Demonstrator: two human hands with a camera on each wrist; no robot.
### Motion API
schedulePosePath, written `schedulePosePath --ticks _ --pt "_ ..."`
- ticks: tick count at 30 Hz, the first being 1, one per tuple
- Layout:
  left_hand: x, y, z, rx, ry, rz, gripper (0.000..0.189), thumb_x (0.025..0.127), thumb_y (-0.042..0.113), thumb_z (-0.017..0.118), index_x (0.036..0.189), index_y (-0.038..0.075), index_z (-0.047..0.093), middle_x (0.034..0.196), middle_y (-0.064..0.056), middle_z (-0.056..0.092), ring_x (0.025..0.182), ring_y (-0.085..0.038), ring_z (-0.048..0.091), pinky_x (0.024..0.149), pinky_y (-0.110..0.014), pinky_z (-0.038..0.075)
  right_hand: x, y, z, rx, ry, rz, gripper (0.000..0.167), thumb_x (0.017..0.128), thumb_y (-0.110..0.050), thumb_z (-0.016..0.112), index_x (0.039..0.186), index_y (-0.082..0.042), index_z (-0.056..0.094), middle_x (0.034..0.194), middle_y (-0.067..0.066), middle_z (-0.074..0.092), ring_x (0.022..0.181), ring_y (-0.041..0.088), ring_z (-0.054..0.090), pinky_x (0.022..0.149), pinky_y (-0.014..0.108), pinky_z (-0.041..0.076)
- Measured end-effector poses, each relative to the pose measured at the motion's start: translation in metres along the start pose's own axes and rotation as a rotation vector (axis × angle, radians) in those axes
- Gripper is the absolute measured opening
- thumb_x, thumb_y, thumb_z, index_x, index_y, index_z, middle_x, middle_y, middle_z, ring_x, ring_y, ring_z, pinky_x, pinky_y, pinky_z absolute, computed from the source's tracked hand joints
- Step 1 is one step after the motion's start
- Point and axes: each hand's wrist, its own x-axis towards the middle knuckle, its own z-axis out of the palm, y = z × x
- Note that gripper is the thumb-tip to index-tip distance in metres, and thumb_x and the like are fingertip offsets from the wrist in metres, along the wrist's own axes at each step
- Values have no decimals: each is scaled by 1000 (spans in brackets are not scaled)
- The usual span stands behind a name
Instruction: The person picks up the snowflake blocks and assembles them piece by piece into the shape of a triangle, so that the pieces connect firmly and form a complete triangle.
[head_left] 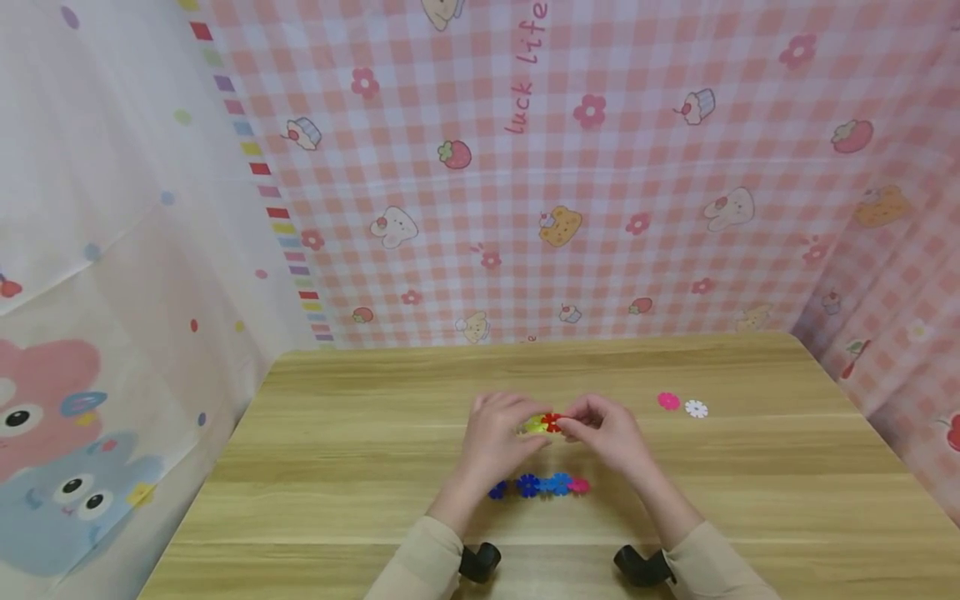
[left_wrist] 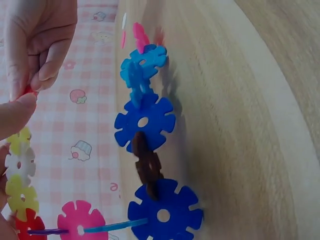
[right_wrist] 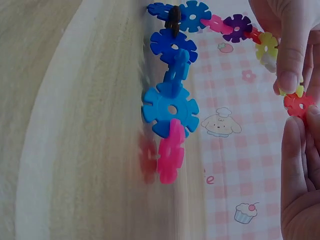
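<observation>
My left hand (head_left: 498, 433) holds the yellow part of a chain of interlocking notched plastic discs. A red notched disc (right_wrist: 298, 104) joins a yellow disc (right_wrist: 291, 89) at this end, and my right hand (head_left: 606, 433) pinches the red one between thumb and fingers. In the left wrist view, the chain runs on through white (left_wrist: 21, 165), yellow, red, purple and pink discs (left_wrist: 81, 223). It bends round to dark blue discs (left_wrist: 145, 122), with a brown disc (left_wrist: 148, 166) between them. Light blue discs (right_wrist: 170, 110) follow, then a pink end disc (right_wrist: 171, 155). Fingers partly hide the yellow part.
A loose pink disc (head_left: 669, 402) and a white disc (head_left: 696, 408) lie on the wooden table (head_left: 360, 467), right of my hands. Behind the table hangs a pink checked cloth (head_left: 480, 192). Black wrist-worn pieces (head_left: 480, 563) show by both sleeves.
</observation>
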Motion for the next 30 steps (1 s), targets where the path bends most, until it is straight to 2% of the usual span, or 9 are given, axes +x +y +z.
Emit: schedulePosePath --ticks 4,10,15,19,24,30 --pt "1 1 3 7 21 6 34 75 21 88 106 16 76 100 5 72 99 -14 63 96 -41 42 0 -1 1 -22 14 -2 9 89 -7 74 90 -2 66 81 4 67 74 17 63 67 27 55" --pt "2 0 7 -27 57 17 30 74 19 89 101 15 77 95 5 73 94 -14 64 92 -37 45 0 0 4 -29 35 -11 10 88 -8 75 90 -3 67 84 3 68 80 17 63 74 25 54" --pt "2 -2 10 -63 47 -30 30 74 18 89 101 15 77 95 5 73 94 -13 63 93 -36 45 0 3 3 -5 20 -40 10 89 -9 74 92 -2 67 87 5 69 81 18 64 75 26 54" --pt "2 -3 10 -84 9 -86 30 75 16 88 103 15 77 97 5 72 95 -13 63 94 -36 45 0 12 -2 -4 -4 -53 12 90 -9 73 98 -1 68 92 6 70 84 20 64 77 27 54" --pt "1 -2 8 -80 -40 -130 32 75 16 87 106 17 76 100 5 72 98 -13 62 98 -38 44 0 28 -23 -62 27 -8 18 92 -14 72 104 -1 69 98 8 70 90 19 63 81 27 53" --pt "2 -2 7 -95 -48 -143 32 76 14 86 106 17 76 100 5 72 98 -13 62 100 -41 43 0 54 -65 -155 129 -7 21 93 -10 69 108 5 67 100 16 70 87 8 60 79 18 49"
